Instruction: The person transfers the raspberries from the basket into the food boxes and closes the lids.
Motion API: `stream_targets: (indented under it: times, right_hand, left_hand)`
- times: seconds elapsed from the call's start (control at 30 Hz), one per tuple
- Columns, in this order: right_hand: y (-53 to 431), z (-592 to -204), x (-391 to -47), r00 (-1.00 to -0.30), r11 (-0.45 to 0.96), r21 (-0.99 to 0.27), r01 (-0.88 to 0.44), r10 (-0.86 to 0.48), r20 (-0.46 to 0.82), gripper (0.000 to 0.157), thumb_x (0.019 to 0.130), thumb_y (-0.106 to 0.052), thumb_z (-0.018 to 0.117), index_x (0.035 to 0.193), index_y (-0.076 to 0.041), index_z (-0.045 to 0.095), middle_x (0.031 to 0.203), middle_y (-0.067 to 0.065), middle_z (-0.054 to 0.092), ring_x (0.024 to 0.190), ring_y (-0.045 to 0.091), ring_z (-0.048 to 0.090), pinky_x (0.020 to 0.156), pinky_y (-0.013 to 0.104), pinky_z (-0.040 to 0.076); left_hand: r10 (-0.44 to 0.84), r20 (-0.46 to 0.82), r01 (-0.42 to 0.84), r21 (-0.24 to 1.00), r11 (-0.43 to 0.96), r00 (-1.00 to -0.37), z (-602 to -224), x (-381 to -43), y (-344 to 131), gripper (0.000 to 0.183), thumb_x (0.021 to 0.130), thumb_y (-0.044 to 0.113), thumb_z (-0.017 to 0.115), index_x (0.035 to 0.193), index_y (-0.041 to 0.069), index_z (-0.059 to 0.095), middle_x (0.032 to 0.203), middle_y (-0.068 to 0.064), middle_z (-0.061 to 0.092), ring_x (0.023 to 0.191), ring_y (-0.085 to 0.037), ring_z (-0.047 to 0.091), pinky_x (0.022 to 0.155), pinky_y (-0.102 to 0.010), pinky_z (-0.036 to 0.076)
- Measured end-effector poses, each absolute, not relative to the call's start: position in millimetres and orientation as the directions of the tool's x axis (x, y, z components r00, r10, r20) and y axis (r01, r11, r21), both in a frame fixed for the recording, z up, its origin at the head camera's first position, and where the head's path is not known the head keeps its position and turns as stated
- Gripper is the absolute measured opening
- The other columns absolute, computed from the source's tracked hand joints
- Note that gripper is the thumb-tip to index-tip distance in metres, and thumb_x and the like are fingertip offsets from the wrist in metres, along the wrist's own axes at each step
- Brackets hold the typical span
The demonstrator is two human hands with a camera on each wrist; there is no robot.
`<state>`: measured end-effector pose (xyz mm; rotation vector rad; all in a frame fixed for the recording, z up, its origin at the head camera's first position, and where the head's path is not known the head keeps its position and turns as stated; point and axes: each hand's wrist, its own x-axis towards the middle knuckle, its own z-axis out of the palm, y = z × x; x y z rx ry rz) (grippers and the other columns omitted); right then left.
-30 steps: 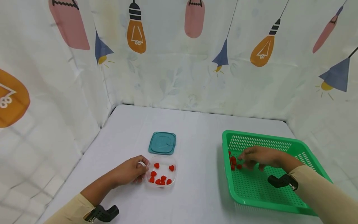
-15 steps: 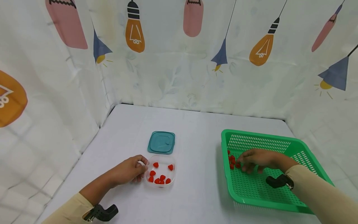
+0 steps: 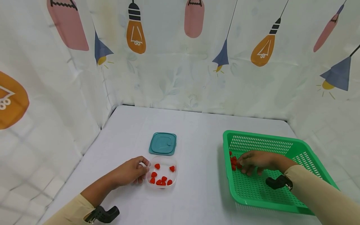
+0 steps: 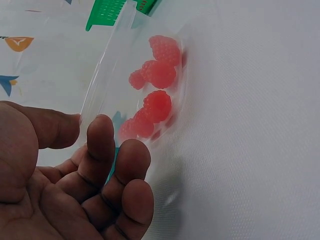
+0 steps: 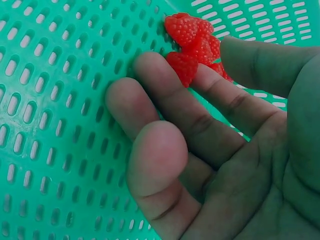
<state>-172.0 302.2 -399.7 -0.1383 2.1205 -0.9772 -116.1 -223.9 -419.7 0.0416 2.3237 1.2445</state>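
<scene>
In the head view, my left hand (image 3: 129,171) pinches the left rim of a clear square plastic container (image 3: 165,170). Several red raspberries (image 3: 164,179) lie loose on its floor; the left wrist view shows these raspberries (image 4: 157,106) through the clear wall. My right hand (image 3: 257,162) is down inside a green perforated basket (image 3: 261,191), by its left wall. In the right wrist view, the fingers reach a small cluster of raspberries, the nearest raspberry (image 5: 182,68) beside the fingertips. The thumb stands apart from the index finger, with no raspberry plainly gripped.
Behind the container lies a teal square lid (image 3: 162,143), flat on the white table (image 3: 197,156). The basket's raised walls surround the right hand. Patterned curtains (image 3: 180,72) close off the back and sides.
My right hand has moved slightly left, closer to the raspberries in the basket. The left hand and the container stay in place.
</scene>
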Motion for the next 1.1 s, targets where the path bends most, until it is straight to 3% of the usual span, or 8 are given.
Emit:
stream_targets:
  times: [0.33, 0.53, 0.77, 0.9, 1.1]
  right_hand:
    - [303.4, -400.1, -171.9, -0.690, 0.686, -0.702, 0.192, -0.414, -0.594, 0.033, 0.106, -0.026, 0.056, 0.129, -0.003, 0.062, 0.106, 0.013, 0.071, 0.093, 0.032, 0.067, 0.061, 0.038, 0.050]
    - [306.2, -395.3, -175.4, -0.725, 0.666, -0.732, 0.148, -0.430, -0.538, 0.026, 0.105, -0.021, 0.058, 0.123, -0.004, 0.064, 0.099, 0.015, 0.071, 0.087, 0.033, 0.068, 0.054, 0.037, 0.049]
    - [304.3, -381.1, -182.5, -0.776, 0.654, -0.748, 0.108, -0.415, -0.475, 0.029, 0.106, -0.022, 0.057, 0.124, 0.000, 0.063, 0.097, 0.018, 0.073, 0.089, 0.034, 0.069, 0.053, 0.036, 0.048]
    - [301.8, -371.6, -185.4, -0.781, 0.649, -0.753, 0.107, -0.414, -0.468, 0.031, 0.106, -0.023, 0.057, 0.125, 0.001, 0.061, 0.099, 0.020, 0.072, 0.092, 0.038, 0.067, 0.056, 0.037, 0.049]
    - [297.7, -360.8, -189.7, -0.791, 0.645, -0.752, 0.136, -0.386, -0.475, 0.033, 0.107, -0.025, 0.056, 0.130, -0.001, 0.058, 0.105, 0.018, 0.071, 0.098, 0.031, 0.067, 0.068, 0.045, 0.055]
  left_hand:
    - [0.266, -0.398, -0.181, 0.790, 0.586, -0.878, -420.4, -116.4, -224.0, 0.029, 0.101, 0.019, 0.065, 0.124, 0.007, 0.054, 0.078, -0.009, 0.064, 0.070, -0.025, 0.058, 0.065, -0.037, 0.050]
    - [0.256, -0.408, -0.196, 0.788, 0.584, -0.876, -419.8, -116.2, -223.7, 0.027, 0.100, 0.018, 0.065, 0.123, 0.008, 0.055, 0.078, -0.010, 0.064, 0.070, -0.025, 0.060, 0.066, -0.036, 0.051]
    - [0.257, -0.408, -0.191, 0.783, 0.592, -0.876, -416.5, -113.6, -223.0, 0.026, 0.101, 0.019, 0.065, 0.122, 0.008, 0.055, 0.078, -0.010, 0.064, 0.069, -0.025, 0.059, 0.064, -0.037, 0.049]
    - [0.243, -0.414, -0.203, 0.778, 0.595, -0.877, -416.6, -113.3, -222.5, 0.024, 0.100, 0.018, 0.064, 0.121, 0.009, 0.056, 0.078, -0.010, 0.064, 0.070, -0.026, 0.060, 0.065, -0.037, 0.050]
    - [0.230, -0.412, -0.207, 0.776, 0.596, -0.882, -417.6, -113.4, -222.2, 0.022, 0.100, 0.017, 0.064, 0.119, 0.009, 0.057, 0.077, -0.011, 0.064, 0.069, -0.026, 0.059, 0.064, -0.037, 0.049]
